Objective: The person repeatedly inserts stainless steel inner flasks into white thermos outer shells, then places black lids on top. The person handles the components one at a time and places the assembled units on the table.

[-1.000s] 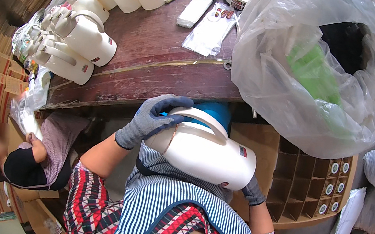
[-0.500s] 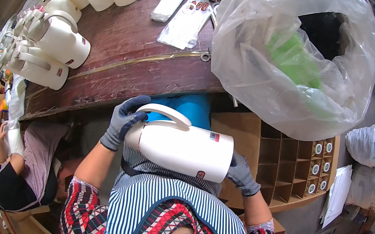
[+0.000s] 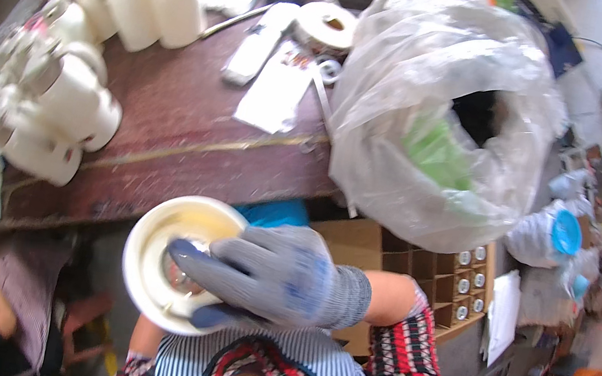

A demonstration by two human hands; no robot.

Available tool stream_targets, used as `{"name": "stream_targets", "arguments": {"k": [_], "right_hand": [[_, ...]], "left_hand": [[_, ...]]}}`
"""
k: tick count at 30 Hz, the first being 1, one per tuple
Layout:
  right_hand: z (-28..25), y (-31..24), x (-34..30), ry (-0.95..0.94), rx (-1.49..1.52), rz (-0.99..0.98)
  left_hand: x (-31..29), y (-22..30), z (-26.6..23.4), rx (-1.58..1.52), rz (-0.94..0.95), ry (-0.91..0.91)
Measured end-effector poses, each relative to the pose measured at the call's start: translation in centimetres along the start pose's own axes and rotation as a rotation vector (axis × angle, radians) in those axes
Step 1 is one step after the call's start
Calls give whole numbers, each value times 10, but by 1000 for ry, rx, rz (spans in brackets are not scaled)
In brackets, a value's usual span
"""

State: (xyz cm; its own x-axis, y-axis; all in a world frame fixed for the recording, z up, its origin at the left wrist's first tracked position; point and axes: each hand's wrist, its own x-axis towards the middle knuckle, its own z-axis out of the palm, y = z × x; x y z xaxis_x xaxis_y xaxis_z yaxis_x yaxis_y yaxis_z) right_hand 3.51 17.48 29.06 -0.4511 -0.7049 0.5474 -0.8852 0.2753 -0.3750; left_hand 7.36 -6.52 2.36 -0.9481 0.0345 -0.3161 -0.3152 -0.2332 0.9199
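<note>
A cream vacuum jug point(image 3: 152, 219) hangs in front of my striped apron, its round bottom end turned up toward me. My right hand point(image 3: 275, 271), in a grey-blue knit glove, reaches across this end. Its fingers are stretched out and apart, with the tips down in the recessed base. A shiny round patch point(image 3: 183, 276) shows in the middle of the recess, partly covered by the fingers. My left forearm runs up behind the jug; the left hand itself is hidden there. The handle and spout are out of sight too.
Several cream jugs point(image 3: 67, 89) crowd the left of the dark red table point(image 3: 158, 140). Flat white plastic bags point(image 3: 277, 92) and a label roll point(image 3: 326, 26) lie mid-table. A large clear plastic bag point(image 3: 371, 152) bulges at right, above a divided carton point(image 3: 400, 264). Someone sits at lower left point(image 3: 28, 294).
The jug has swung from lying sideways to bottom-end up, and moved left. My right hand went from holding its end to reaching over the base. My left hand dropped from sight.
</note>
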Motion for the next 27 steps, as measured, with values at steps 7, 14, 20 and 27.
{"name": "stream_targets", "arguments": {"k": [7,14,20,27], "right_hand": [[-209,213,-171,261,-1154,967],[-268,395,-274,88,-1039,1492],[-300,343,-263,203,-1315,1322],[-165,115,-182,530,-443,632]], "left_hand": [[4,13,-20,-97,-70,103],[10,38,-10,-147,-247,247],[26,68,21,-247,-425,318],[33,72,50,-262,-363,436]]}}
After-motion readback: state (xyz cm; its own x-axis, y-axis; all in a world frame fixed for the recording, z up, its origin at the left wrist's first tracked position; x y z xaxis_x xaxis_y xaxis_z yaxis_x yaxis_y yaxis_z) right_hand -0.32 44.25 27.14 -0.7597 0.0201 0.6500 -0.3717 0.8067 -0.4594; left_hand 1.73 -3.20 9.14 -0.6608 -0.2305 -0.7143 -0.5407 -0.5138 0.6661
